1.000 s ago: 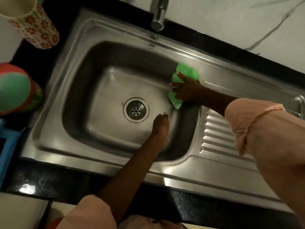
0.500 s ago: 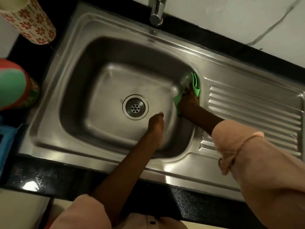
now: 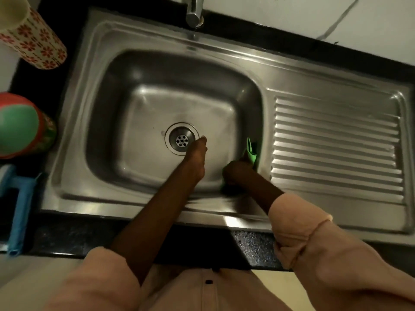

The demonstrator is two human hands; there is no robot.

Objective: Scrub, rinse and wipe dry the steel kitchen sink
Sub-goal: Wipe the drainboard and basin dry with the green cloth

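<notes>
The steel sink (image 3: 143, 63) fills the view, with its round drain (image 3: 182, 139) in the middle of the basin and a ribbed drainboard (image 3: 336, 149) on the right. My right hand (image 3: 238, 172) grips a green cloth (image 3: 251, 152) and presses it against the basin's right wall near the front corner. Most of the cloth is hidden under the hand. My left hand (image 3: 196, 157) rests with straight fingers on the basin floor, fingertips just right of the drain.
A steel tap spout (image 3: 194, 12) hangs over the sink's back rim. On the black counter at left stand a floral cup (image 3: 33, 43), a red and green container (image 3: 22, 126) and a blue handled object (image 3: 15, 205). A white marble wall runs behind.
My right hand has dragged the green cloth down the basin's right wall, from the back corner toward the front corner. My left hand has stayed by the drain.
</notes>
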